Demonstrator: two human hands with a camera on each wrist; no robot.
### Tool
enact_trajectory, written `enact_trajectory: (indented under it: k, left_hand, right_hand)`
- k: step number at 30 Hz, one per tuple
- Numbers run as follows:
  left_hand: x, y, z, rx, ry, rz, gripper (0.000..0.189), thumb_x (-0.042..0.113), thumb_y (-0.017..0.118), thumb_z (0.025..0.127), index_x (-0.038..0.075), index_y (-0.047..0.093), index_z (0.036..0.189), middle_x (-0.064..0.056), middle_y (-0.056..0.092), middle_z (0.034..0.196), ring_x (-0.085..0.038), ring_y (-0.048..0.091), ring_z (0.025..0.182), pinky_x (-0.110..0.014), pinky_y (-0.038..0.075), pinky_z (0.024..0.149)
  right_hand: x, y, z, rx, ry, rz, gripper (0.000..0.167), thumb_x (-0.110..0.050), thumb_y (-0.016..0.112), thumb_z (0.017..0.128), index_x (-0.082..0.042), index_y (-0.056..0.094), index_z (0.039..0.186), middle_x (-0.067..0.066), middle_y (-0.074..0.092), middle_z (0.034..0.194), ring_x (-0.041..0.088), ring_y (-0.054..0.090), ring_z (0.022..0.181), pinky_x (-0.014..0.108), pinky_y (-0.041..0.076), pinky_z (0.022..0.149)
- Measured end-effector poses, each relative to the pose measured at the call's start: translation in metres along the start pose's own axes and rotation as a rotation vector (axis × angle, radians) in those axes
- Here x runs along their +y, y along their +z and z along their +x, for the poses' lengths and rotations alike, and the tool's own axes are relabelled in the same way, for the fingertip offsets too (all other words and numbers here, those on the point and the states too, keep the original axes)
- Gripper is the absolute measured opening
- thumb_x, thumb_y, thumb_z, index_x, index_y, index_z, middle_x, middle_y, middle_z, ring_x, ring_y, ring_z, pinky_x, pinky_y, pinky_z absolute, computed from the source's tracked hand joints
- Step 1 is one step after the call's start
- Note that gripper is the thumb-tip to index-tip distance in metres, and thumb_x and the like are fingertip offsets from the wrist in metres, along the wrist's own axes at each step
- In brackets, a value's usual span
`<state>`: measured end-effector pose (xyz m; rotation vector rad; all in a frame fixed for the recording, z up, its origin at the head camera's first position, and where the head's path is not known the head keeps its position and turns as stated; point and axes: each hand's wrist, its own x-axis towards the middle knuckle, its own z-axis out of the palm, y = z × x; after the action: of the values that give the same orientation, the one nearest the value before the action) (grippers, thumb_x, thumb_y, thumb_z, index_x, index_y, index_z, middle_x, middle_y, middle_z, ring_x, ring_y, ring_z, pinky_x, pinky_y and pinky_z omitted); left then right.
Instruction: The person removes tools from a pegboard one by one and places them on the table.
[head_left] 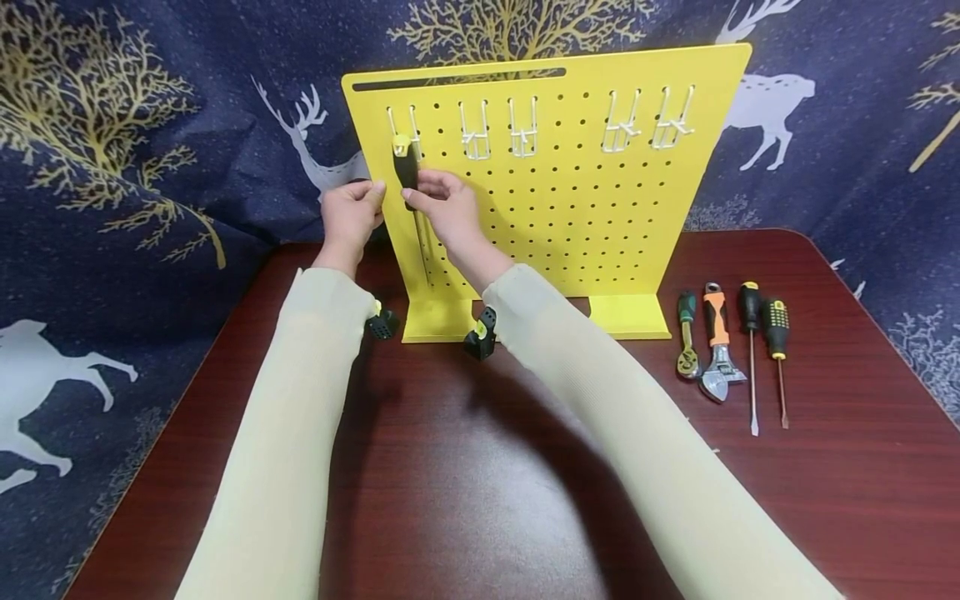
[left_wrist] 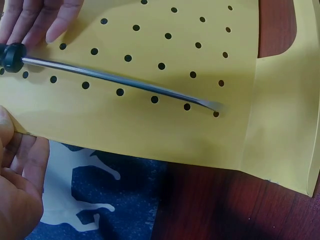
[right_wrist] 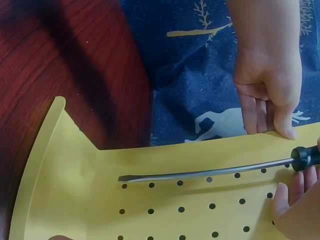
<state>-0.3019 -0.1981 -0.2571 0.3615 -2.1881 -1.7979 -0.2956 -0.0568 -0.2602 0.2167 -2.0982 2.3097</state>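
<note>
A flat-blade screwdriver (head_left: 406, 167) with a black handle and yellow end hangs blade-down at the leftmost white wire hook (head_left: 412, 121) of a yellow pegboard (head_left: 540, 200). My right hand (head_left: 453, 217) holds its handle near the lower end, thumb in front. The long steel shaft (left_wrist: 120, 80) runs along the board's face, its flat tip near the bottom row of holes. With thumb and fingers, my left hand (head_left: 351, 215) pinches the board's left edge, also visible in the right wrist view. Whether the hook carries the handle's weight is hard to tell.
Several more wire hooks (head_left: 474, 142) line the board's upper part. At the right of the dark red table (head_left: 525, 467) lie a green-handled ratchet (head_left: 687, 333), an orange adjustable wrench (head_left: 717, 342) and two screwdrivers (head_left: 752, 350). A blue patterned cloth (head_left: 150, 292) hangs behind.
</note>
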Motion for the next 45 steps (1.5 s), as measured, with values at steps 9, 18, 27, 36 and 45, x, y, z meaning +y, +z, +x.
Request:
enact_trajectory:
  k: [9,18,27,36,45]
  left_hand:
    - [-0.002,0.002,0.002,0.004,0.01,0.006,0.033,0.019,0.065,0.101,-0.003,0.07,0.125,0.014,0.057,0.071,0.002,0.056,0.067,-0.026,0.06,0.092]
    - [-0.001,0.001,0.001,0.007,0.006,0.002,0.033,0.018,0.064,0.101,-0.003,0.069,0.126,0.01,0.061,0.081,0.002,0.059,0.071,-0.036,0.056,0.104]
    - [-0.002,0.0,0.001,0.009,-0.002,0.023,0.033,0.019,0.064,0.102,-0.001,0.07,0.126,0.008,0.062,0.085,0.0,0.059,0.076,-0.036,0.056,0.104]
    - [-0.003,0.002,0.002,0.019,0.011,0.039,0.032,0.019,0.064,0.102,-0.002,0.071,0.124,0.009,0.06,0.083,-0.001,0.057,0.074,-0.028,0.06,0.095]
    - [-0.004,0.002,0.003,0.023,0.003,0.05,0.032,0.021,0.065,0.102,0.0,0.071,0.124,0.008,0.06,0.085,-0.001,0.057,0.075,-0.026,0.059,0.091]
  right_hand:
    - [-0.003,-0.005,-0.002,-0.033,0.006,-0.063,0.038,-0.014,0.07,0.098,-0.002,0.065,0.134,0.015,0.068,0.134,0.025,0.063,0.127,0.032,0.052,0.107]
    - [-0.004,-0.004,-0.009,-0.086,0.035,0.079,0.036,-0.008,0.068,0.098,0.002,0.064,0.133,0.021,0.066,0.132,0.031,0.067,0.122,0.033,0.059,0.099]
    - [-0.005,-0.005,-0.02,-0.114,0.028,0.09,0.034,-0.009,0.067,0.099,0.001,0.066,0.131,0.023,0.067,0.128,0.031,0.069,0.117,0.035,0.06,0.098]
    - [-0.012,-0.008,-0.031,-0.141,0.033,0.074,0.031,-0.009,0.067,0.1,0.001,0.067,0.13,0.021,0.068,0.125,0.022,0.07,0.107,0.034,0.061,0.096]
    - [-0.017,-0.014,-0.037,-0.157,0.029,0.09,0.03,-0.008,0.067,0.1,0.002,0.067,0.128,0.009,0.068,0.109,0.016,0.068,0.1,0.033,0.061,0.094]
